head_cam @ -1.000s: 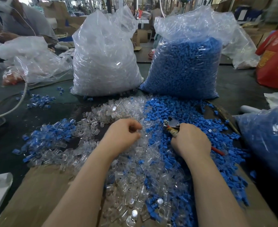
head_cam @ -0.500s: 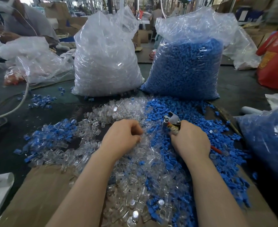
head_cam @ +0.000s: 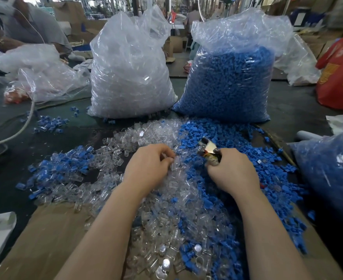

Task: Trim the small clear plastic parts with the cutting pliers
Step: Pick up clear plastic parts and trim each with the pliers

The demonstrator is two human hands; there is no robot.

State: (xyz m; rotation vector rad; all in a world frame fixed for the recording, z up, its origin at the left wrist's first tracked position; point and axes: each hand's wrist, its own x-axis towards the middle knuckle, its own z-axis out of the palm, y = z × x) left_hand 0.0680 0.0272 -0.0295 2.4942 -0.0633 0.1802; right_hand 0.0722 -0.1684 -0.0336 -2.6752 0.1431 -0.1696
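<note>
A heap of small clear plastic parts (head_cam: 162,209) spreads across the table in front of me, mixed with blue parts (head_cam: 237,138) on its right side. My left hand (head_cam: 148,168) lies on the clear heap with curled fingers pinching a clear part (head_cam: 169,157) at its fingertips. My right hand (head_cam: 232,170) grips the cutting pliers (head_cam: 208,148); their shiny metal jaws stick out past my fingers and point up and left, close to the left hand's fingertips. The handles are hidden in my fist.
Two tall plastic bags stand behind the heap: one of clear parts (head_cam: 130,77), one of blue parts (head_cam: 231,81). Another blue-filled bag (head_cam: 332,170) lies at right. A cardboard sheet (head_cam: 45,239) lies under the near pile. A red bag (head_cam: 340,73) and another person (head_cam: 25,27) are farther off.
The pliers' jaws have lifted out of the blue parts and turned up toward the left hand. The left hand stays on the clear heap, its fingers working a part.
</note>
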